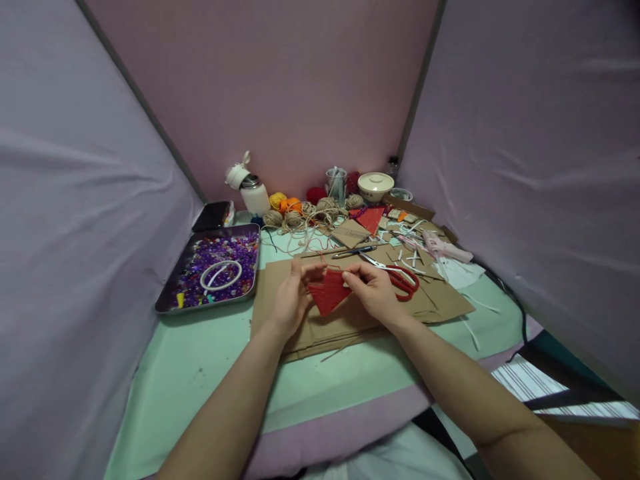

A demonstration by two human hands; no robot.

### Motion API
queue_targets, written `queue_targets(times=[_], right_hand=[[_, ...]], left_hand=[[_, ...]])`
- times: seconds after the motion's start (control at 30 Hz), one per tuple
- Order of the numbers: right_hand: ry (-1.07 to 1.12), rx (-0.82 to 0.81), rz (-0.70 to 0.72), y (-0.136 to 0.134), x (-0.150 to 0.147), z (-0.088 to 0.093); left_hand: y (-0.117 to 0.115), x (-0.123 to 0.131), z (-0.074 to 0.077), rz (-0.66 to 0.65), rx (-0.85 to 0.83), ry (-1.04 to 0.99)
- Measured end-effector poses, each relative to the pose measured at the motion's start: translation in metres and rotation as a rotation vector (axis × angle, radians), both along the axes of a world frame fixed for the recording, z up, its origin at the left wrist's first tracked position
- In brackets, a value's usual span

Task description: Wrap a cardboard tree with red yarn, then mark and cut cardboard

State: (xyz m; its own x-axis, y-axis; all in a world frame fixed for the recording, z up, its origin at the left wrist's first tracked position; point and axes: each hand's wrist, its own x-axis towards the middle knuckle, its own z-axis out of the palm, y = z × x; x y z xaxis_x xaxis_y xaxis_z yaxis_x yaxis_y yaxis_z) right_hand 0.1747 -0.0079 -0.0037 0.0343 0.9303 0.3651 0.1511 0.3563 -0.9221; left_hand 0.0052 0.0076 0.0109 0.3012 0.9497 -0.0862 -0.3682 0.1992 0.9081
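Observation:
Both my hands hold a red yarn-wrapped triangle [329, 293] over a stack of brown cardboard sheets [350, 313]. My left hand [291, 298] grips its left edge with the fingers curled. My right hand [374, 291] pinches its right corner. Just right of my right hand lie red-handled scissors [400, 277]. A second red triangle [371, 217] lies farther back.
A metal tray [173, 297] of purple beads with a white ring [221, 275] sits at the left. Twine balls [293, 218], a white bottle [254, 194], a glass jar [337, 183], a cream bowl [375, 185] and a pink glue gun [445, 249] line the back and right. Fabric walls enclose the green table [200, 373].

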Motion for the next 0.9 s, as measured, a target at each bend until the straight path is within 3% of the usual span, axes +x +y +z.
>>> queue_targets(times=[0.13, 0.2, 0.33, 0.47, 0.67, 0.9], right_hand=[[0.112, -0.049, 0.044, 0.001, 0.001, 0.003], [0.138, -0.069, 0.034, 0.002, 0.000, 0.002], [0.147, -0.072, -0.021, 0.006, 0.000, -0.002], [0.076, -0.082, -0.007, 0.006, 0.000, -0.001], [-0.130, 0.051, -0.006, 0.001, -0.002, 0.001], [-0.334, 0.245, -0.016, -0.001, -0.002, -0.002]], left_hand=[[-0.002, -0.006, 0.006, -0.268, -0.251, -0.068], [-0.005, -0.005, 0.006, -0.324, -0.226, -0.079], [-0.009, 0.003, 0.002, -0.145, -0.036, -0.036], [-0.009, 0.010, -0.001, 0.005, -0.069, -0.024], [-0.003, 0.008, 0.002, 0.066, -0.178, -0.132], [0.002, 0.001, 0.002, 0.091, -0.157, -0.132]])
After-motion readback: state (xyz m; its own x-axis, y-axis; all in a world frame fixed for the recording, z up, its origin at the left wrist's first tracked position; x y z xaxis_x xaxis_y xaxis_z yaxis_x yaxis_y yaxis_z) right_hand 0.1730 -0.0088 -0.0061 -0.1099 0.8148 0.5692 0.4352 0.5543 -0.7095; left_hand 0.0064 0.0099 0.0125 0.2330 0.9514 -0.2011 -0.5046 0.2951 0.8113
